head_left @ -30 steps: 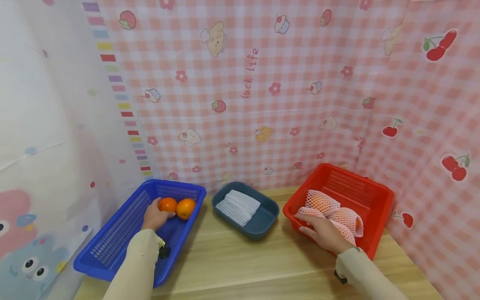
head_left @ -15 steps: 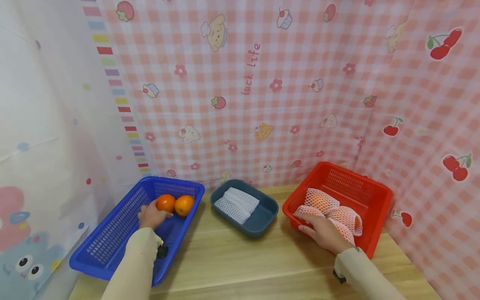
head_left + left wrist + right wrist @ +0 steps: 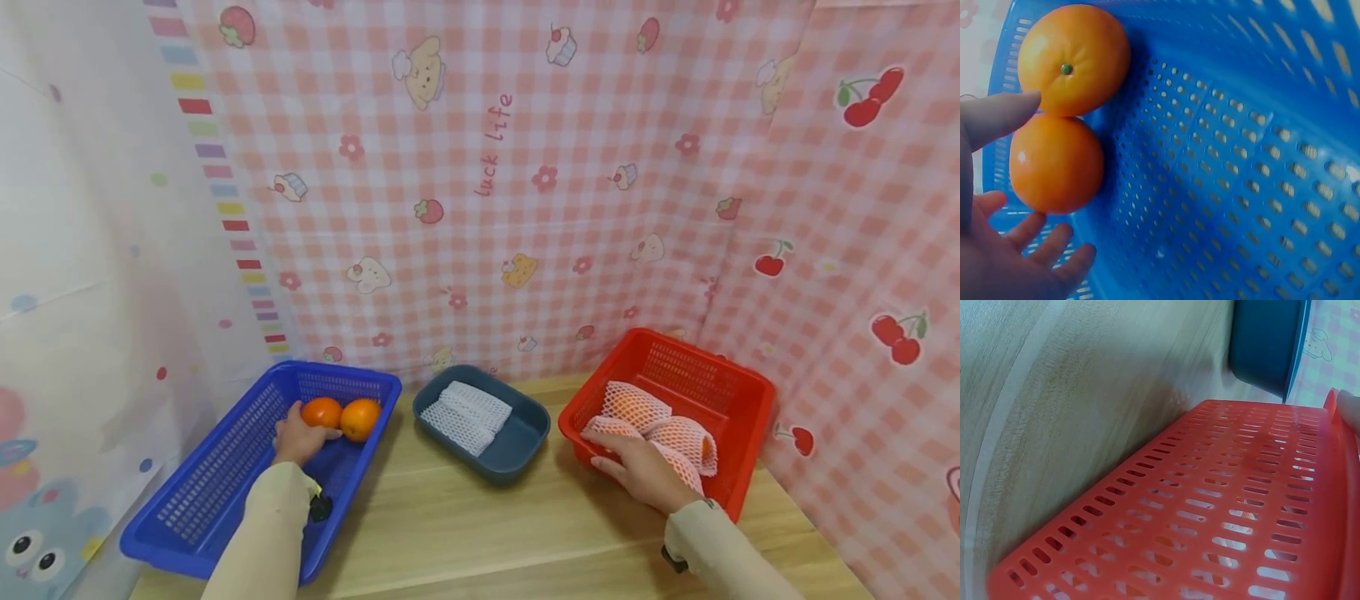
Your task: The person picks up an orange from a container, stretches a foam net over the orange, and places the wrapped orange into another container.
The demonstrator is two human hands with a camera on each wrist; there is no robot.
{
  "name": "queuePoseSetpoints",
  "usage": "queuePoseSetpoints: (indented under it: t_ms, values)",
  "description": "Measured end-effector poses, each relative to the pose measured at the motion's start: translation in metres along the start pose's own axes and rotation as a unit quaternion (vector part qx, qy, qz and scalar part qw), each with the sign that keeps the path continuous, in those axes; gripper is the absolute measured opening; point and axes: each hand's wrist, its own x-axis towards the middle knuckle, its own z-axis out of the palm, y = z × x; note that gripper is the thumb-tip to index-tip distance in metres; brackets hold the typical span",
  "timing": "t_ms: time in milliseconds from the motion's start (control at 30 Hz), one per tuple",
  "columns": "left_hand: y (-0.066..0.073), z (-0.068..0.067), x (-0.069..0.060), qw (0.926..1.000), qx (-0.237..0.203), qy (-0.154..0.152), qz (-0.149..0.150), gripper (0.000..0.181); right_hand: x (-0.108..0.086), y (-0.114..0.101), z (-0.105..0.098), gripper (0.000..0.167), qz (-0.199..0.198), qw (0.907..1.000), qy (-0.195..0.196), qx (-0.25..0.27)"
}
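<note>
Two oranges lie side by side at the far end of the blue basket (image 3: 202, 467). My left hand (image 3: 297, 437) is around the left orange (image 3: 322, 412), thumb and fingers spread about it; in the left wrist view the thumb lies near where this orange (image 3: 1057, 164) meets the other orange (image 3: 1074, 59). At the right, my right hand (image 3: 643, 471) rests over the near left rim of the red basket (image 3: 750, 433), beside several oranges in white foam nets (image 3: 636, 403). The right wrist view shows mostly the red basket's slotted wall (image 3: 1210, 506) and one fingertip at its rim.
Between the two baskets stands a dark teal tray (image 3: 517, 446) holding flat white foam nets (image 3: 467, 417). All stand on a wooden table (image 3: 450, 533), with a pink checked cloth (image 3: 480, 208) hanging behind.
The head view has shifted slightly. Around the left orange, the fingers of my left hand have moved a little; the right hand has stayed at the red basket's rim.
</note>
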Motion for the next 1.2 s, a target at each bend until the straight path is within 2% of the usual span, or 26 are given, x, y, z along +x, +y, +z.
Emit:
queuePoseSetpoints:
  t_ms: [67,167,300,400,600,700,867,1033,1100,1200]
  values:
    - [-0.001,0.0,-0.002,0.9999,0.011,0.005,-0.01,0.098,0.0,-0.001,0.0,0.046,0.003,1.0,-0.001,0.005]
    - [-0.003,-0.001,-0.002,0.9998,0.017,0.012,-0.007,0.092,0.001,-0.001,0.0,0.047,0.008,0.9999,-0.007,0.008]
    - [-0.007,-0.003,-0.001,0.9997,-0.002,0.025,0.004,0.083,0.001,-0.001,-0.001,0.047,0.018,0.9996,-0.017,0.015]
    - [-0.009,-0.005,-0.001,0.9997,-0.009,0.023,0.006,0.082,0.0,-0.001,-0.001,0.047,0.028,0.9992,-0.021,0.02]
    - [-0.01,-0.009,-0.004,0.9986,0.047,0.023,0.005,0.086,0.001,-0.002,-0.001,0.048,0.034,0.9986,-0.027,0.029]
    - [-0.01,-0.01,-0.004,0.9991,0.031,0.025,0.011,0.082,0.002,-0.001,0.0,0.048,0.028,0.9989,-0.026,0.027]
    - [-0.01,-0.009,-0.003,0.9998,-0.013,0.008,0.012,0.081,0.001,0.001,-0.001,0.048,0.02,0.9994,-0.02,0.02]
    - [-0.013,-0.007,-0.005,0.9983,0.04,-0.007,0.042,0.085,0.001,0.001,0.0,0.047,0.03,0.9989,-0.025,0.027]
    - [-0.014,-0.007,-0.006,0.997,0.06,-0.015,0.045,0.084,0.001,0.001,0.0,0.047,0.034,0.9986,-0.028,0.029]
    - [-0.014,-0.007,-0.006,0.9965,0.061,-0.031,0.047,0.084,0.003,0.0,-0.001,0.048,0.035,0.9986,-0.029,0.028]
